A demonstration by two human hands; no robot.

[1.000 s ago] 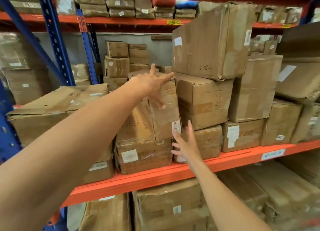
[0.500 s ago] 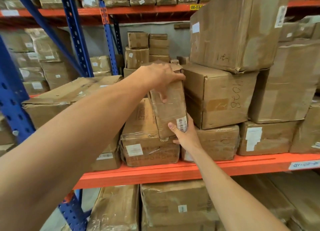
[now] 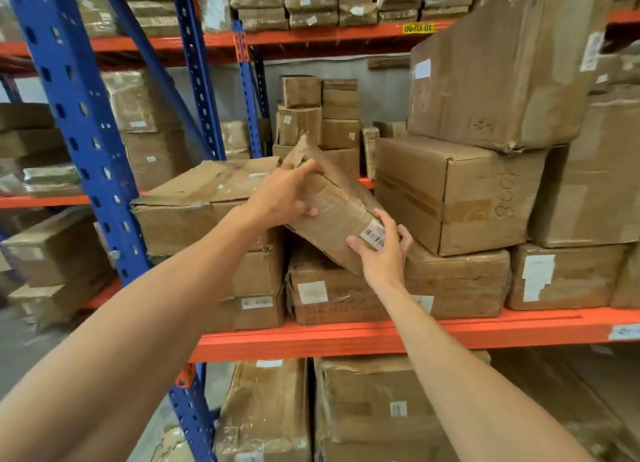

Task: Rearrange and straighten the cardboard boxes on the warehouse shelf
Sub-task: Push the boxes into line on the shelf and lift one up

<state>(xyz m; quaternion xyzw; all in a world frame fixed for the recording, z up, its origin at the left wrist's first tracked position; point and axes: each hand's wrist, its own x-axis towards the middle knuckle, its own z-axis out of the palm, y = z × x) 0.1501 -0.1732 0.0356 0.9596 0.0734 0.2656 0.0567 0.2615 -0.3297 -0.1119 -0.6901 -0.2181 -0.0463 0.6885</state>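
Observation:
A narrow taped cardboard box (image 3: 334,207) with a barcode label is tilted to the left, raised off the flat box (image 3: 323,290) beneath it on the orange shelf (image 3: 346,340). My left hand (image 3: 280,194) grips its upper left end, fingers curled over the top edge. My right hand (image 3: 382,252) holds its lower right corner by the barcode. To the right stands a box marked 1008 (image 3: 457,194), with a large tilted box (image 3: 498,70) on top. A wide crushed box (image 3: 204,201) lies to the left.
Blue uprights (image 3: 86,142) frame the rack on the left. Small boxes (image 3: 318,115) are stacked at the back of the shelf. More boxes (image 3: 561,278) fill the right side, and others (image 3: 374,409) the level below. Flat packages sit on the upper shelf (image 3: 311,7).
The narrow box stood upright between the stacks; both hands have taken hold of it, lifted it and tipped it to the left. The view has also shifted left.

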